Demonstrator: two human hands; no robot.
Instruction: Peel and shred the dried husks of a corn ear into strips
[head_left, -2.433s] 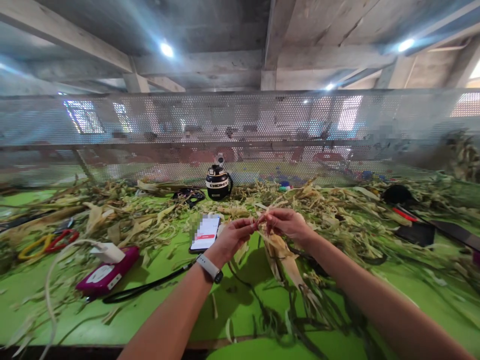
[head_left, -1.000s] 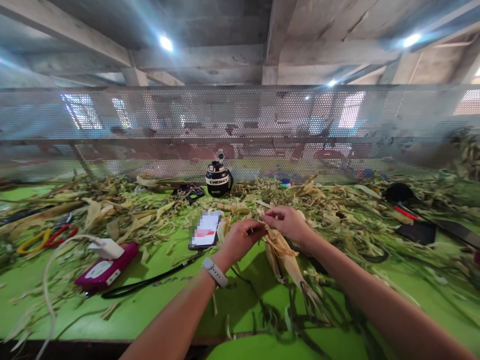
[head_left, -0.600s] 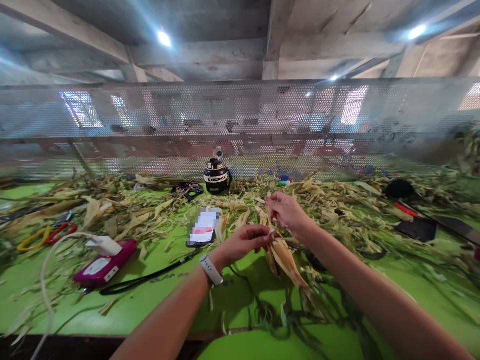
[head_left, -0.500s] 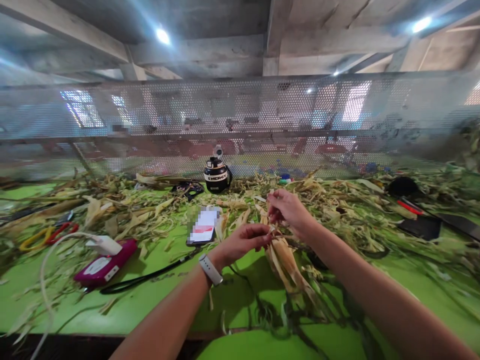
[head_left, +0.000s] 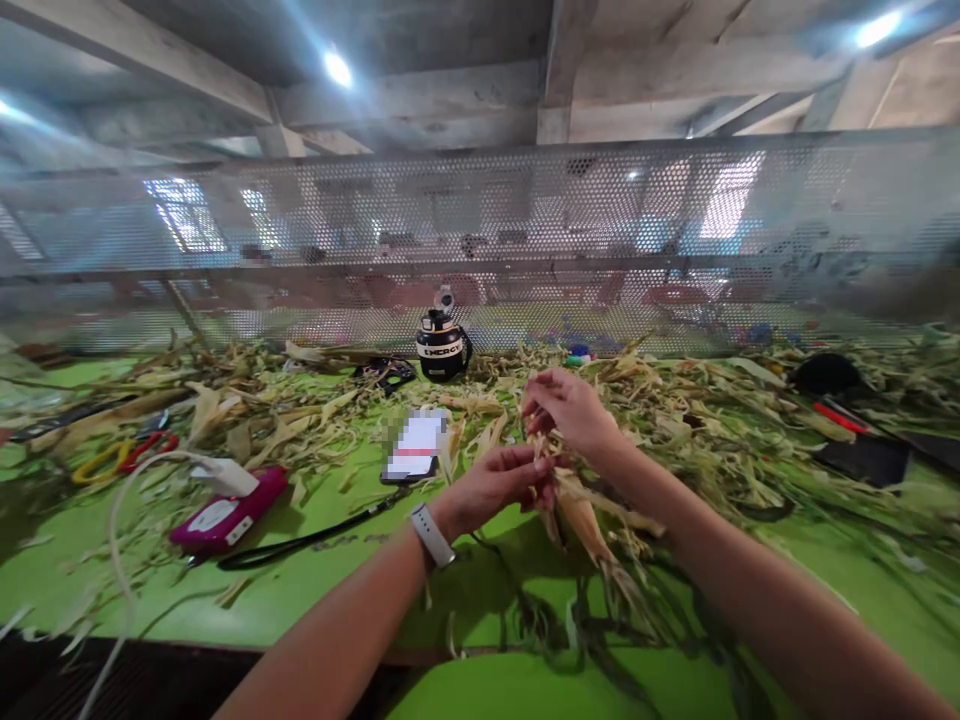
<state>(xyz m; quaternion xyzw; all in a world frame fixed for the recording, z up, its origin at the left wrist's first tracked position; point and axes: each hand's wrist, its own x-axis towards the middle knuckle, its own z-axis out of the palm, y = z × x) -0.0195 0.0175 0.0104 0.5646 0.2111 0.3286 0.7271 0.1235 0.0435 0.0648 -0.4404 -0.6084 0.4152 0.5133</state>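
Note:
Pale, dry corn husks point(head_left: 586, 525) hang in a bundle below my fingers, their frayed ends spreading down to the right. My left hand point(head_left: 499, 485), with a light watch band at the wrist, pinches the bundle's upper end between thumb and fingers. Just above it, my right hand point(head_left: 568, 412) has its fingers curled closed around a thin husk strip at the top of the bundle. The two hands nearly touch. Their fingers partly hide the gripped end.
A phone point(head_left: 415, 445) lies left of my hands, near a purple power strip point(head_left: 232, 510) with a white plug and cable. Scissors point(head_left: 105, 462) lie at the left. Behind stand a black bottle point(head_left: 441, 350) and a perforated screen point(head_left: 480, 220). Husk scraps point(head_left: 720, 450) litter the green table point(head_left: 330, 600).
The view has shifted slightly, so the scene sits further right. My right fingers have come down closer to the left hand, and the pale strip at their tips no longer shows. The husks fan wider.

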